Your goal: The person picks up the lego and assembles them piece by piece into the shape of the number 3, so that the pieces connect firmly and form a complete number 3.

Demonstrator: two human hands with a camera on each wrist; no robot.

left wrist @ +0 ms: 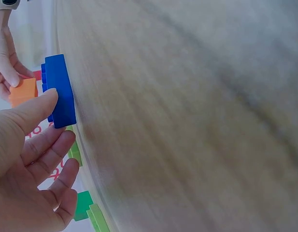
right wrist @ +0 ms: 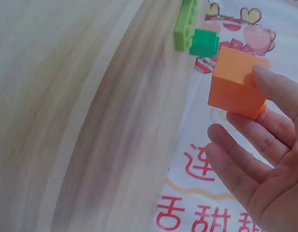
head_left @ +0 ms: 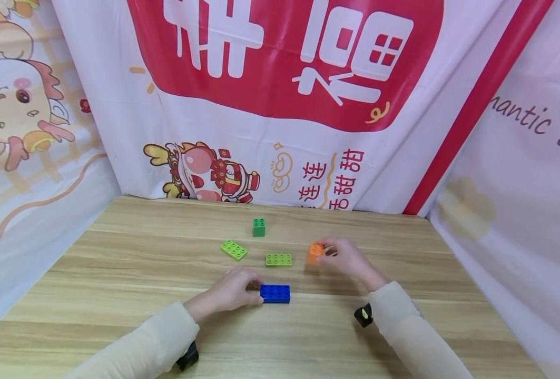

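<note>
A blue toy brick (head_left: pixel 275 294) with two rows of studs lies lengthwise near the middle of the wooden table. My left hand (head_left: pixel 234 289) pinches its left end; the left wrist view shows the thumb (left wrist: pixel 48 99) against one long side of the brick (left wrist: pixel 62 92). Farther right, my right hand (head_left: pixel 347 258) holds an orange block-shaped brick (head_left: pixel 315 253) between thumb and fingers. In the right wrist view the orange brick (right wrist: pixel 238 83) sits at the fingertips, while the other fingers are loosely bent. Whether it touches the table is hard to tell.
Beyond the blue brick lie two flat lime-green bricks, one straight (head_left: pixel 278 260) and one turned at an angle (head_left: pixel 234 250). A taller green brick (head_left: pixel 258 228) stands behind them. Printed cloth (head_left: pixel 280 105) hangs along the table's back and sides.
</note>
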